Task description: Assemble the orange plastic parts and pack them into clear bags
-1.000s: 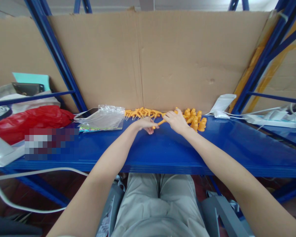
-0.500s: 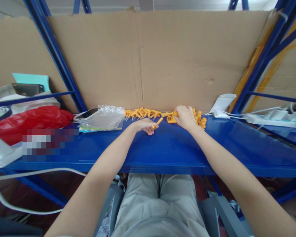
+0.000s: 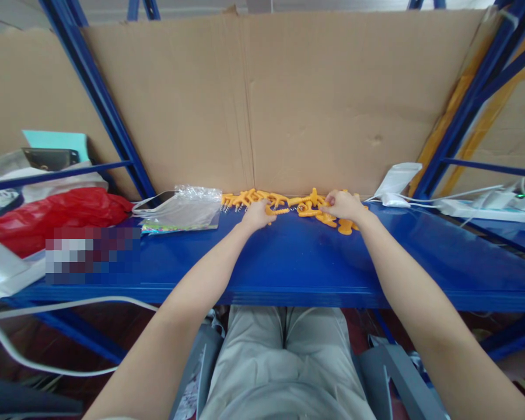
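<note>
Several small orange plastic parts [image 3: 250, 199] lie in a row along the back of the blue shelf [image 3: 289, 262], against the cardboard. My left hand [image 3: 257, 213] is closed on a short ribbed orange screw piece [image 3: 280, 211] that points right. My right hand [image 3: 343, 204] is closed on an orange part among a loose heap [image 3: 328, 219] of them. One orange piece [image 3: 345, 228] lies just in front of that hand. The two hands are apart, with more orange pieces [image 3: 305, 206] between them.
A clear plastic bag [image 3: 184, 210] with a phone [image 3: 154, 201] beside it lies left of the parts. A red bag [image 3: 48, 216] and clutter fill the far left. White packets [image 3: 396, 185], a power strip [image 3: 472, 209] and cables sit right. Cardboard [image 3: 315, 105] backs the shelf.
My left hand has moved back toward the row with the screw piece. My right hand left the screw, reached into the heap on the right and closed on a part there.
</note>
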A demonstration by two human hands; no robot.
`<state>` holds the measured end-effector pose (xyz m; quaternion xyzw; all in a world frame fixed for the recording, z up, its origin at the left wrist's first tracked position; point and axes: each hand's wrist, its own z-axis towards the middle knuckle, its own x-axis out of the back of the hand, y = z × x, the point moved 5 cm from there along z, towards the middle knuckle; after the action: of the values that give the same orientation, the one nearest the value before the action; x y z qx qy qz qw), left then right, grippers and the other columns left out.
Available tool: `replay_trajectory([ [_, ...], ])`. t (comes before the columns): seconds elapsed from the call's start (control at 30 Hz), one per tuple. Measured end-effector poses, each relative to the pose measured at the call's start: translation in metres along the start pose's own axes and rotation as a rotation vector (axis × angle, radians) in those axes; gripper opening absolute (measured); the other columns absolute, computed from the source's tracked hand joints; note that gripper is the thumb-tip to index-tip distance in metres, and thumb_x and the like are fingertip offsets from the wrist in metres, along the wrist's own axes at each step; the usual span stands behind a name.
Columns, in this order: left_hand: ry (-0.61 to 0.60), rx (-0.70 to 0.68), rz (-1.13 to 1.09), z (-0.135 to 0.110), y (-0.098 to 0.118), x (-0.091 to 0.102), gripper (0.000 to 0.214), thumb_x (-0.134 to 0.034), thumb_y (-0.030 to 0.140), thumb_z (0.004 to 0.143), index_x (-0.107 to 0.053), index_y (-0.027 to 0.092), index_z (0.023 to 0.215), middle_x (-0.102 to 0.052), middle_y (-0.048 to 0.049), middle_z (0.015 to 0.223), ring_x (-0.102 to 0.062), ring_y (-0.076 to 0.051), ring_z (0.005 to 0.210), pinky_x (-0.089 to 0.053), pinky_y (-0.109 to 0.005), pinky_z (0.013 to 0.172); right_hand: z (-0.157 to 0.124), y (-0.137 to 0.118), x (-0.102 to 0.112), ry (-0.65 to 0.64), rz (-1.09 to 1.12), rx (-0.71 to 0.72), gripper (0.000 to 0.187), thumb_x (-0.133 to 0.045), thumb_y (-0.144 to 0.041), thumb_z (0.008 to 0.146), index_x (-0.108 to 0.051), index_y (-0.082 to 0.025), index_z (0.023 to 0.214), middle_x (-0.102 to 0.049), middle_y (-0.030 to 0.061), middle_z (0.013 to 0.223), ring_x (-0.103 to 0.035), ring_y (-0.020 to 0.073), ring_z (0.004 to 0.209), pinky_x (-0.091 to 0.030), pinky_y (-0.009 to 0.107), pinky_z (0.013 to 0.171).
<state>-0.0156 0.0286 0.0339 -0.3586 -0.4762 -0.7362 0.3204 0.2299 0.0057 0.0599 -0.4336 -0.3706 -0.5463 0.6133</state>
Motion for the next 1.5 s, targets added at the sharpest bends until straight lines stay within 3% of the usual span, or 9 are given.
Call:
replay_trajectory([
  [0.3,0.035,-0.038,0.019,0.0,0.003,-0.003,0.053,-0.067,0.024,0.076,-0.058,0.01,0.126,-0.071,-0.0101,0.096,-0.067,-0.025,0.096,-0.05,-0.029,0.086,0.007,0.003,-0.024,-0.178,0.024,0.172,0.02,-0.073,-0.029,0.07,-0.068,-0.017,0.085,-0.071,0.0104,0.084,-0.067,0.0265,0.078,-0.047,0.039,0.076],
  [0.53,0.118,-0.104,0.037,0.005,0.001,-0.002,0.051,-0.064,0.019,0.08,-0.058,0.015,0.13,-0.069,-0.0108,0.114,-0.063,-0.025,0.11,-0.046,-0.031,0.098,0.005,0.005,-0.027,-0.152,-0.074,0.151,0.023,-0.08,-0.023,0.062,-0.07,-0.019,0.082,-0.071,0.0101,0.083,-0.065,0.03,0.081,-0.046,0.048,0.08],
  [0.67,0.134,-0.137,-0.008,0.007,0.001,-0.002,0.04,-0.063,0.019,0.081,-0.065,0.018,0.121,-0.067,-0.0093,0.124,-0.059,-0.026,0.119,-0.042,-0.034,0.105,0.003,-0.004,-0.022,-0.063,-0.046,0.219,0.017,-0.072,-0.029,0.071,-0.07,-0.02,0.086,-0.072,0.0096,0.084,-0.066,0.0292,0.083,-0.046,0.047,0.082],
  [0.83,0.145,-0.227,-0.057,0.008,0.005,-0.003,0.031,-0.065,0.02,0.081,-0.072,0.023,0.111,-0.071,-0.0051,0.118,-0.061,-0.026,0.116,-0.042,-0.037,0.106,-0.007,-0.034,-0.012,-0.004,0.304,0.305,0.021,-0.052,-0.027,0.088,-0.072,-0.02,0.09,-0.073,0.0071,0.089,-0.064,0.0217,0.084,-0.046,0.036,0.082],
  [0.97,0.132,-0.301,-0.052,0.005,0.013,-0.004,0.032,-0.061,0.019,0.083,-0.07,0.024,0.113,-0.069,-0.0025,0.122,-0.06,-0.022,0.118,-0.041,-0.035,0.107,-0.013,-0.056,-0.024,-0.151,0.598,0.388,0.029,-0.054,-0.034,0.088,-0.071,-0.018,0.071,-0.068,0.0024,0.071,-0.059,0.0153,0.068,-0.045,0.03,0.07],
  [1.13,0.14,-0.354,-0.022,0.003,0.019,-0.005,0.04,-0.056,0.016,0.085,-0.062,0.023,0.124,-0.064,-0.005,0.131,-0.055,-0.021,0.125,-0.039,-0.037,0.109,-0.014,-0.059,-0.04,-0.237,0.804,0.261,0.018,-0.069,-0.034,0.073,-0.072,-0.018,0.066,-0.058,-0.0019,0.057,-0.046,0.0099,0.055,-0.037,0.024,0.055],
  [1.27,0.266,-0.482,-0.046,-0.002,0.027,-0.003,0.05,-0.06,0.011,0.079,-0.054,0.017,0.129,-0.052,-0.0127,0.142,-0.045,-0.024,0.135,-0.033,-0.042,0.113,-0.016,-0.056,-0.041,-0.304,0.949,0.118,0.02,-0.074,-0.036,0.067,-0.074,-0.016,0.068,-0.048,-0.0047,0.049,-0.034,0.0067,0.048,-0.026,0.022,0.046],
  [1.37,0.277,-0.551,-0.039,-0.008,0.036,-0.006,0.031,-0.064,0.019,0.08,-0.06,0.016,0.11,-0.047,-0.0154,0.145,-0.04,-0.027,0.138,-0.031,-0.048,0.113,-0.017,-0.053,-0.041,-0.338,1.076,0.028,0.022,-0.077,-0.036,0.064,-0.07,-0.016,0.065,-0.043,-0.0056,0.046,-0.03,0.0058,0.046,-0.02,0.021,0.042],
  [1.5,0.157,-0.615,-0.03,-0.017,0.05,-0.015,0.014,-0.066,0.032,0.081,-0.063,0.018,0.083,-0.051,-0.0123,0.143,-0.042,-0.027,0.135,-0.03,-0.051,0.113,-0.018,-0.054,-0.046,-0.343,1.189,-0.046,0.028,-0.079,-0.035,0.067,-0.061,-0.016,0.057,-0.042,-0.005,0.046,-0.032,0.0048,0.045,-0.021,0.02,0.041],
])
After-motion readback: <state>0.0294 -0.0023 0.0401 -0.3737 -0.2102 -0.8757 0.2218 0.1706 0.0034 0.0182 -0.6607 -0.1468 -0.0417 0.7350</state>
